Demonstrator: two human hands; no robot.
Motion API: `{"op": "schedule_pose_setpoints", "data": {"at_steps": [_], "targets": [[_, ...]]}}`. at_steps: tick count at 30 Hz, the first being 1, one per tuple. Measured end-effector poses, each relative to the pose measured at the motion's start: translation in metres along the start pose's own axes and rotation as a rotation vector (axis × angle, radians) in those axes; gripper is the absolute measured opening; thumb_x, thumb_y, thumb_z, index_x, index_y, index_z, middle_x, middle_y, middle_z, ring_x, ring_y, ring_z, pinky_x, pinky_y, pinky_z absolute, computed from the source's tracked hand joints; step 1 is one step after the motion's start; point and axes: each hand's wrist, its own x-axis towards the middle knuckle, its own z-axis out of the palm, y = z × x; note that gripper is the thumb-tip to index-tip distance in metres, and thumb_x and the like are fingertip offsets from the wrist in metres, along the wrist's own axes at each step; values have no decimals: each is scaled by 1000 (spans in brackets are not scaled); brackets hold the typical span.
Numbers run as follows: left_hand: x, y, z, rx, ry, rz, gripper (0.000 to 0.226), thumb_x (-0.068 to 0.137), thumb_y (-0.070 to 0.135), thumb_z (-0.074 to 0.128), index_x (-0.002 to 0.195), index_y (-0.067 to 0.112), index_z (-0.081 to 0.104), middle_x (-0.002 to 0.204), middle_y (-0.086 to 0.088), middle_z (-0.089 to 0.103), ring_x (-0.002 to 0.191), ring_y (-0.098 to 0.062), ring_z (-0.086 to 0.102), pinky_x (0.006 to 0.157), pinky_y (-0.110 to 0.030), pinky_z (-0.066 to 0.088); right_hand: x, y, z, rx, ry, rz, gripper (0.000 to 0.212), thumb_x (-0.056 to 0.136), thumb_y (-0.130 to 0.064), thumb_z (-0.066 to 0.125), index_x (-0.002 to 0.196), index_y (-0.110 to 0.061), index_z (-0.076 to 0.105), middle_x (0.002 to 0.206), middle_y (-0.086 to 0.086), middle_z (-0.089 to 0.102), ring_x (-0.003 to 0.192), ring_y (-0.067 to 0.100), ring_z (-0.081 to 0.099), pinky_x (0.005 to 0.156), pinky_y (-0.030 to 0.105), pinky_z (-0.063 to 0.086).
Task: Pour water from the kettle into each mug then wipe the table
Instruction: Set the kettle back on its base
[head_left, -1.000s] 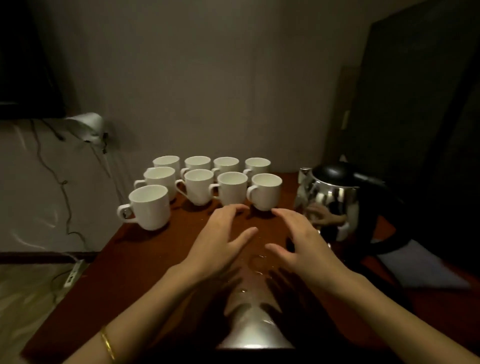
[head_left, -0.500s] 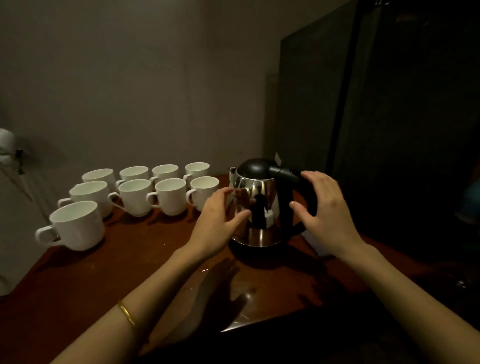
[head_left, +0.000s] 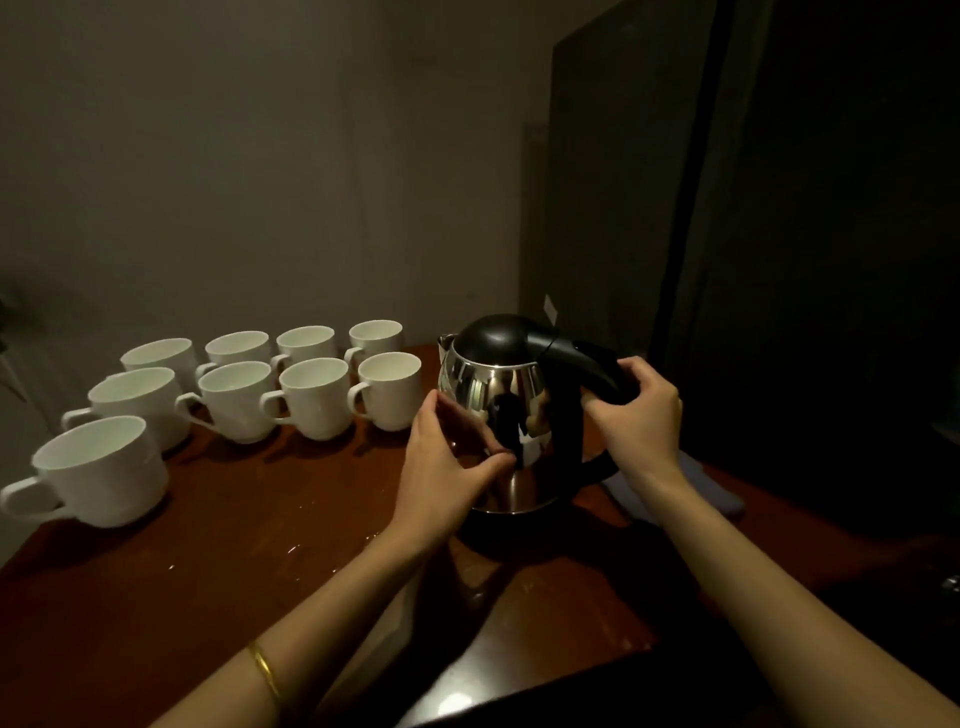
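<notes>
A steel kettle (head_left: 493, 382) with a black lid and handle stands on its black base at the table's back right. My right hand (head_left: 640, 415) is closed around the black handle. My left hand (head_left: 448, 467) is cupped against the kettle's shiny left side, thumb and fingers touching the steel. Several white mugs (head_left: 314, 397) stand in rows at the back left, handles pointing left. The nearest mug (head_left: 98, 467) sits apart at the left edge. I cannot see into the mugs.
The dark wooden table (head_left: 208, 582) carries small water drops (head_left: 291, 551) in front of my left wrist. A blue cloth (head_left: 714, 493) lies behind my right forearm. A dark panel (head_left: 779, 260) rises close on the right, and a grey wall stands behind the mugs.
My view swung right from the mugs toward the kettle. Both hands moved from above the bare table to the kettle; the right closed on the handle, the left came to rest on the body.
</notes>
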Motion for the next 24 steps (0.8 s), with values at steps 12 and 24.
{"op": "schedule_pose_setpoints", "data": {"at_steps": [12,24], "targets": [[102,25,-8,1,-3,132,101,67,31,77,146,14,17,145,-3,38,132,-15,36,109,-33,34,82,-13,27,50,228,-29,26,70,-6,69,85,-23,58,74,-15,57,71,2,59,65,17,49],[179,-22,16,87,5,119,72,78,25,71,139,9,38,125,-5,60,115,-13,54,95,-14,37,117,23,84,-19,257,21,29,74,-2,65,91,-21,51,73,-18,47,73,4,53,71,21,50]]}}
